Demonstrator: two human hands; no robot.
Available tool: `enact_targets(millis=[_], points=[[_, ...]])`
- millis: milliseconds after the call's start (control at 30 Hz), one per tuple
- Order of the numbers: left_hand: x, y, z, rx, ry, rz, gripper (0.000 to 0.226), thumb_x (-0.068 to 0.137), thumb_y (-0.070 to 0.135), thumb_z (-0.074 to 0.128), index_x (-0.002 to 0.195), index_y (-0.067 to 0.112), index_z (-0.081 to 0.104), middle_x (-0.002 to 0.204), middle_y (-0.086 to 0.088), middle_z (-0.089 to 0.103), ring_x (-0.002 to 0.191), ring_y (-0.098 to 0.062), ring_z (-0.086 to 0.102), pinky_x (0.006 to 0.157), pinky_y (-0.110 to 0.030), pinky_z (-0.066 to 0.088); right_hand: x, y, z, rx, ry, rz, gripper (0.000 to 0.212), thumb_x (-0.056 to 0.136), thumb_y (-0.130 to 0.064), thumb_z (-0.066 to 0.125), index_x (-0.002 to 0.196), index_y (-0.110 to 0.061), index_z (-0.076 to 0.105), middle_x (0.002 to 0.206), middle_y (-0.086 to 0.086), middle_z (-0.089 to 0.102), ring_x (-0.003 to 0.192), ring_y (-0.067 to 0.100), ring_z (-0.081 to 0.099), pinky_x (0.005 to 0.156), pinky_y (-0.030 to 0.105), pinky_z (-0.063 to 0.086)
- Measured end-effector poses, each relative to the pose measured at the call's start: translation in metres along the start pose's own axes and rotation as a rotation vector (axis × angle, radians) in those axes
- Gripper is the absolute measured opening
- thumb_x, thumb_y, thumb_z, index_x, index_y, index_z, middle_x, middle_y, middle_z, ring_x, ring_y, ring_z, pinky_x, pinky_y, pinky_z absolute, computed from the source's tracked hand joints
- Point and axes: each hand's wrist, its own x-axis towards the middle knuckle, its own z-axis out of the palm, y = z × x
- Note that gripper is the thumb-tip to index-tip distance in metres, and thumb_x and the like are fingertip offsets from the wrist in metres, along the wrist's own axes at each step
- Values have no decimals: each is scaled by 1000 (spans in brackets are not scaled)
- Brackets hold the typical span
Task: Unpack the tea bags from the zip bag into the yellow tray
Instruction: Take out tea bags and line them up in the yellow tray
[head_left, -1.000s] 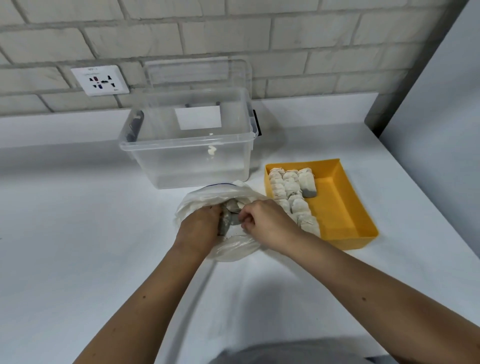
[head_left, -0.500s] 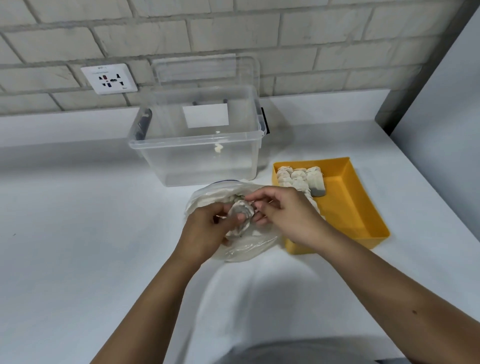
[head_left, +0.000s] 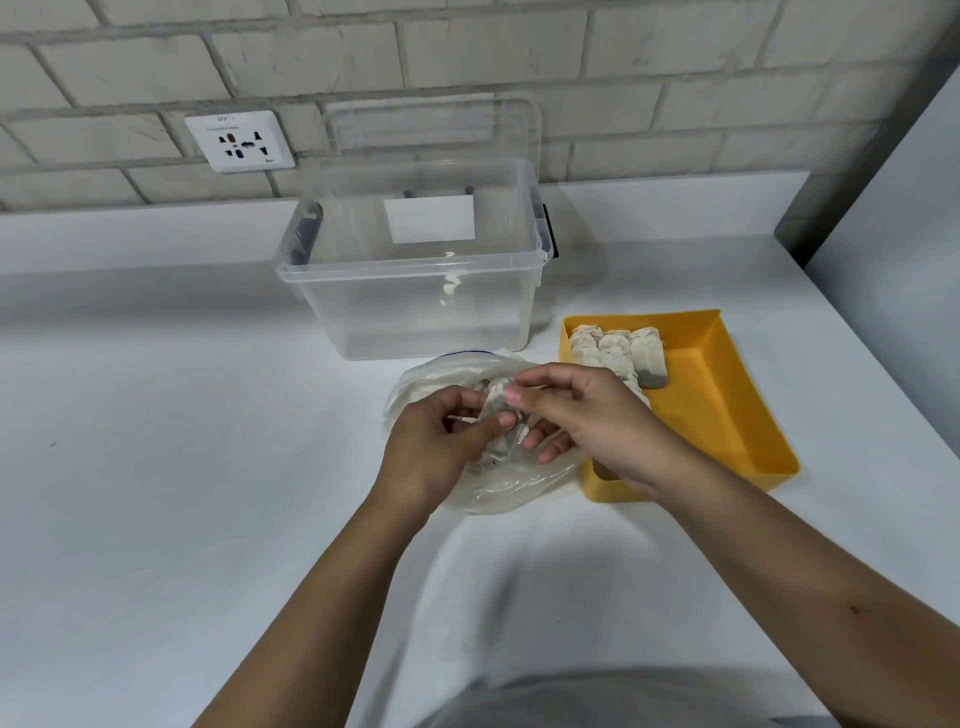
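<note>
tea bags (head_left: 613, 348) already line the yellow tray's (head_left: 717, 415) left side, and just left of it my left hand (head_left: 431, 447) and right hand (head_left: 597, 415) both pinch another tea bag (head_left: 497, 406) over the zip bag (head_left: 498, 491), which seems not yet empty.

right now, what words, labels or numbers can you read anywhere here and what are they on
Wall socket plate: small print at its top edge and lower right corner, too blurred to read.
White label on the clear box: looks blank.
Zip bag, yellow tray, tea bags: no text shows.
</note>
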Motion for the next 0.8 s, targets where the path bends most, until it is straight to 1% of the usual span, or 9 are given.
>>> enact_targets(millis=[67,133,200,333,400,533,667,733,800], points=[[0,2,1,-6,4,21,23,79,18,82,99,11,72,74,-15,70,63,-13,64,68,-24,55,2,2,0,45,-21,22,18,85,-15,71,102,-14,65,88,19,69,67,22,66,59,29,58],[-1,3,1,-41,-4,31,24,78,11,82,100,11,72,67,3,68,66,-12,65,63,-17,54,4,6,-2,62,-35,37,26,87,-11,70,110,-3,63,87,19,70,66,20,68,61,27,59],[-2,2,0,-60,25,40,28,77,10,83,102,16,73,79,13,73,78,-12,68,65,-16,54,4,9,-3,66,-23,12,26,88,-9,67,111,1,61,88,18,70,67,18,69,64,26,60],[-8,0,-4,-17,134,-27,33,83,24,79,112,15,67,97,0,71,81,-16,72,68,-28,61,0,16,-1,-4,108,-254,16,88,-5,66,103,-11,63,95,8,71,78,15,71,73,26,58],[-12,4,-3,-148,21,-160,33,91,30,69,116,8,66,95,-7,74,76,-17,74,66,-29,62,-5,21,-1,-136,128,-388,19,87,-7,69,104,-15,65,101,-2,71,92,11,70,82,24,56],[-16,11,1,-579,-239,-361,38,103,34,47,119,4,64,106,-17,75,94,-31,74,76,-32,63,-11,28,-2,-408,29,-549,23,84,-2,70,104,-12,70,108,-5,68,105,10,64,91,22,51],[-18,6,7,-625,-174,-334,23,101,15,54,116,2,65,88,-8,77,77,-20,75,73,-30,63,-10,32,-6,-495,9,-568,26,78,-19,80,102,-16,73,114,-9,65,114,8,59,97,19,45],[-18,4,10,-632,-136,-336,22,100,12,54,117,1,65,96,-12,77,75,-18,75,71,-29,63,-10,33,-6,-506,47,-568,28,75,-25,82,100,-16,73,110,-8,62,110,7,59,93,16,46],[-19,3,11,-641,-115,-341,16,101,10,53,108,2,65,80,-7,76,68,-16,74,74,-30,63,-10,35,-5,-525,78,-576,26,74,-23,82,97,-15,74,106,-8,61,104,6,60,89,14,46]])
